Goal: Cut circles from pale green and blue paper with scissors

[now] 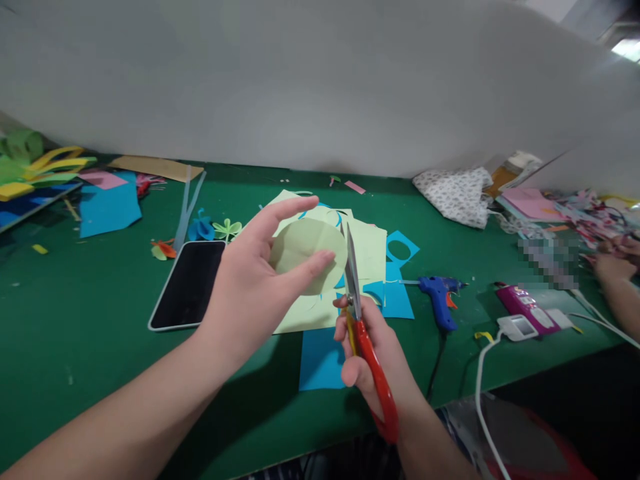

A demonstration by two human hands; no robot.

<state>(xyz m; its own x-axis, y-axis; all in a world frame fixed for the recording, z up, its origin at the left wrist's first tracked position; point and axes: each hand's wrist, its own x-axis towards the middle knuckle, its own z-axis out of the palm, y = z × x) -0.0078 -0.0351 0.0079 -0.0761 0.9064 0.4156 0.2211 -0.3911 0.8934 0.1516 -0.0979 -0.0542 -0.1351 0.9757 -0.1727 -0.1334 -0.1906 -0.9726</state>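
Pinching pale green paper disc (307, 257), left hand (260, 280) holds it left of scissors (363, 333); blades upright, closed at disc's right edge; right hand (377, 357) clamped on handles.

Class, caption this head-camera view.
Left hand holds a pale green paper circle; right hand cuts with red-handled scissors.

Bright overhead light, soft shadows, warped edges

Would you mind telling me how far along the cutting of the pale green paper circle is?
Mostly done: the left hand holds a nearly round pale green disc. The right hand has red scissors at its right edge. Only that edge seems left.
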